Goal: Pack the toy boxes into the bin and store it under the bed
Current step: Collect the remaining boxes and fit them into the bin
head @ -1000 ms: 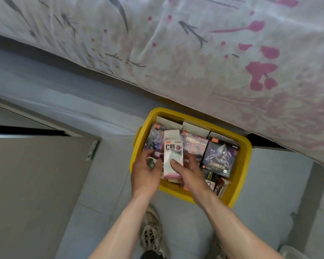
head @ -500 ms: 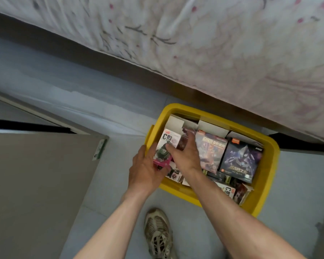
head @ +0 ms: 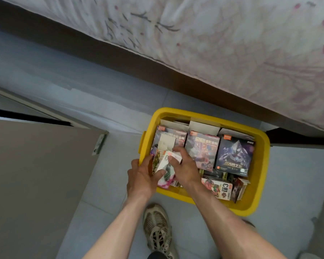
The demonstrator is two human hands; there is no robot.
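Wedging a small white box point(head: 165, 165) into the bin point(head: 258, 199) at its 8 o'clock corner. Both hands grasp it: left hand point(head: 140, 178) with thumb on its face, fingers behind; right hand point(head: 185, 167) with fingertips pinching the top end, probably steering it into the gap. Bin sits on the floor just beside the bed point(head: 232, 43), at the bed's 6 o'clock, not yet under it. Three big boxes fill the 12 o'clock row, so likely only edge slots remain.

Head view, steeply downward, close (wide-angle), facing bed point(head: 232, 43)
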